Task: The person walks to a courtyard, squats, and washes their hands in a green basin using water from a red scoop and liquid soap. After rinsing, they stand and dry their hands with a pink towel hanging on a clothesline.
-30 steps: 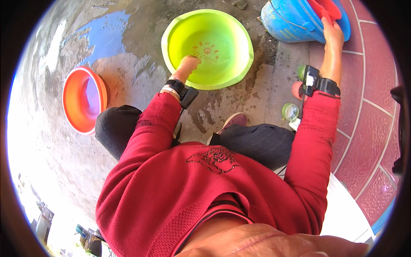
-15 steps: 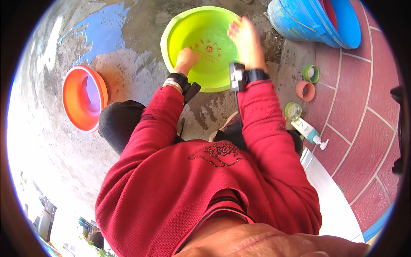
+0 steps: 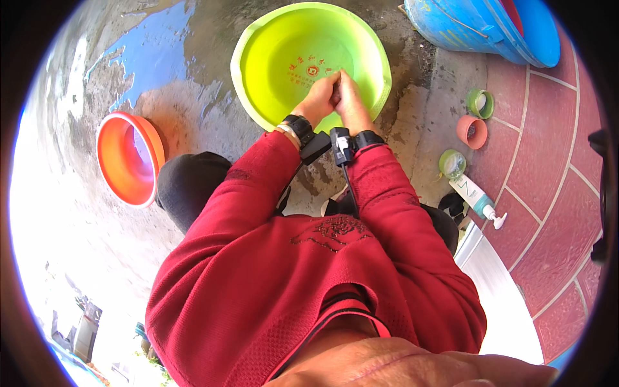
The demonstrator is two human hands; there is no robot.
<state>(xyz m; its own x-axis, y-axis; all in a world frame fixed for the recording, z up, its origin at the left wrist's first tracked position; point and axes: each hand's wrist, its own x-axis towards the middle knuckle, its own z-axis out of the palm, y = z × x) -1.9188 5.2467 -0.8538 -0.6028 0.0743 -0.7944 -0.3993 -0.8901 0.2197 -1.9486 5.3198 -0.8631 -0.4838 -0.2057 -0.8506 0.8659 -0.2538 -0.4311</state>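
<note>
A lime-green plastic basin [image 3: 251,45] stands on the wet concrete in front of me, with red printing on its bottom and what looks like clear water inside. Over its near part, my left hand [image 3: 320,98] and my right hand [image 3: 353,103] are pressed against each other, fingers curled in. A small dark gap shows between the palms. Whether anything lies between them is hidden. Both wrists carry black straps with small devices.
An orange-red basin [image 3: 155,151] stands tilted at the left. To the right are blue buckets [image 3: 451,26], a green cup [image 3: 480,103], an orange cup [image 3: 471,132], another green cup [image 3: 452,164] and a pump bottle [image 3: 474,195] by red tiles [image 3: 548,193].
My hands were apart, the left low inside the basin and the right raised over its right rim with fingers spread. They have come together over the basin's near part.
</note>
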